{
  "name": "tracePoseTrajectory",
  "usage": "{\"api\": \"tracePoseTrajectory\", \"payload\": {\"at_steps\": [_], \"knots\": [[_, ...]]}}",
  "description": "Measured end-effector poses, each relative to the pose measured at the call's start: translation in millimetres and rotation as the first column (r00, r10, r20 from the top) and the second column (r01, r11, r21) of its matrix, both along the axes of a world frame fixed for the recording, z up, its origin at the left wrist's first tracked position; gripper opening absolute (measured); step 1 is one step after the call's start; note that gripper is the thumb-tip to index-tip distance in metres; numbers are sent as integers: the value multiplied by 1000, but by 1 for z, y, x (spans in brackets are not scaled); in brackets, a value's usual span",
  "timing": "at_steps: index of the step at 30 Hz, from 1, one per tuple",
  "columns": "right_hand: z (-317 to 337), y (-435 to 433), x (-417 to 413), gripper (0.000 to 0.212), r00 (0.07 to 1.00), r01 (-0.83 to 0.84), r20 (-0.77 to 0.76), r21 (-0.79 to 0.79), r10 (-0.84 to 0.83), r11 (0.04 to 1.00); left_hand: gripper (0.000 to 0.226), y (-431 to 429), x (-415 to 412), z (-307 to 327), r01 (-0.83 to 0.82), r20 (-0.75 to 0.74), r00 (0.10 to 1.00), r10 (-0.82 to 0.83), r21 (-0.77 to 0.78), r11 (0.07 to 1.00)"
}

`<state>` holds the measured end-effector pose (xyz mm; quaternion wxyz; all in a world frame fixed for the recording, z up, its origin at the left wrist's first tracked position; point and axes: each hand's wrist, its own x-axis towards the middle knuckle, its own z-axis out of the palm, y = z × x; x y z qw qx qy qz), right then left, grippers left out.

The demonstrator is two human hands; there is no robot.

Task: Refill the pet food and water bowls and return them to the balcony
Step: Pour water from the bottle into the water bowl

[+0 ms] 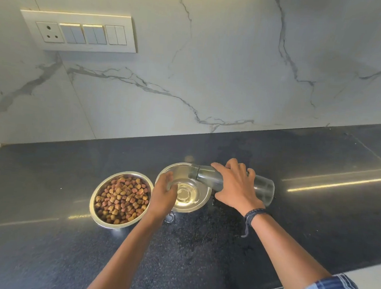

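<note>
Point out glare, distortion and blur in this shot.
Head view: glare streaks cross the counter right of the bottle and left of the food bowl; wide-angle bending curves the counter's edges; the water bowl glints; little blur.

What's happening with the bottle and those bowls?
A person is filling a pet's water bowl. Their right hand tips a clear bottle, mouth over the bowl, which has some water in it. Their left hand holds that bowl's rim. Beside it, the food bowl is already full of kibble. Both sit on the dark counter.
</note>
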<state>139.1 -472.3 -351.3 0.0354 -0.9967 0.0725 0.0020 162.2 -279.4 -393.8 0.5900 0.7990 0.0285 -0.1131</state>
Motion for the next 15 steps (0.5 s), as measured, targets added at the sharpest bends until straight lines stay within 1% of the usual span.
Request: {"api": "tracePoseTrajectory", "payload": {"at_steps": [2,5,7,9,12,15], "knots": [[-3,-3,-4,77,998,69,5,102,-69,992,40,0,-1,1,-10,1,1000,10,-6,1000],[-4,-14,-9,74,982,170,34,246,-184,954,38,0,-1,5,-36,0,999,36,-30,999],[-5,-23,-12,75,965,208,70,384,-253,900,36,1,0,6,-45,0,999,45,-38,998],[-6,-33,-15,76,938,229,110,518,-330,824,37,1,0,7,-44,7,999,44,-39,998],[-4,-50,-19,77,877,252,181,615,-445,747,39,1,-2,8,-32,16,999,33,-32,999],[-3,-62,-20,76,826,268,200,684,-527,679,40,2,-2,6,-25,16,1000,25,-26,999]]}}
